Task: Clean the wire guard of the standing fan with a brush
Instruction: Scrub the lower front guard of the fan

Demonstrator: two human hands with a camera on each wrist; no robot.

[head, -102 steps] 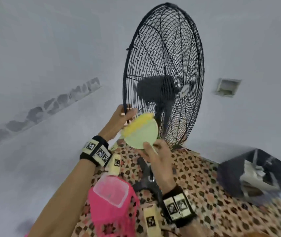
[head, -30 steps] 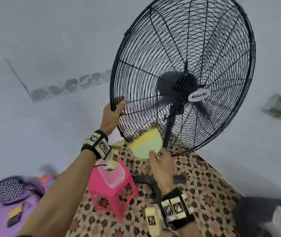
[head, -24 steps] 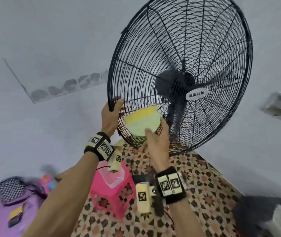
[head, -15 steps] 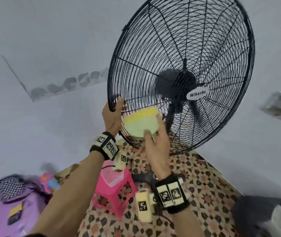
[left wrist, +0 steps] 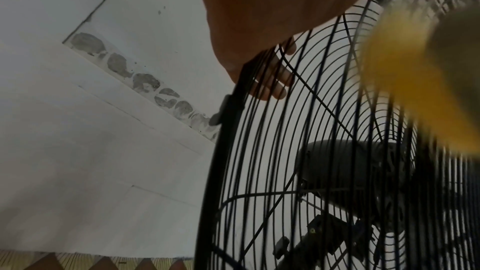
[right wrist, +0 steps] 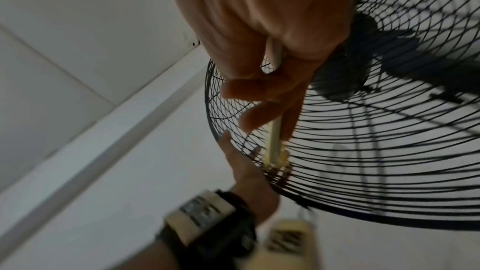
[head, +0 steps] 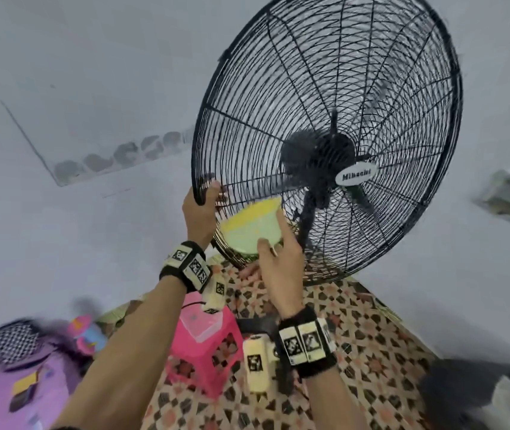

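The black standing fan's round wire guard fills the upper middle of the head view, with a white badge at its hub. My left hand grips the guard's lower left rim, fingers curled round the wires. My right hand holds a flat pale green brush with yellow bristles. The bristles lie against the lower left wires, just right of my left hand. In the right wrist view my fingers wrap round the brush handle, bristle end on the guard.
Under the fan lies a patterned floor mat. A pink plastic stool stands below my wrists, next to the fan's black base. Purple cloth and small items sit at the lower left, a dark bag at the lower right.
Over the last second my right hand has lifted the brush from below the guard up onto its lower left wires. The left hand has kept its grip on the rim.
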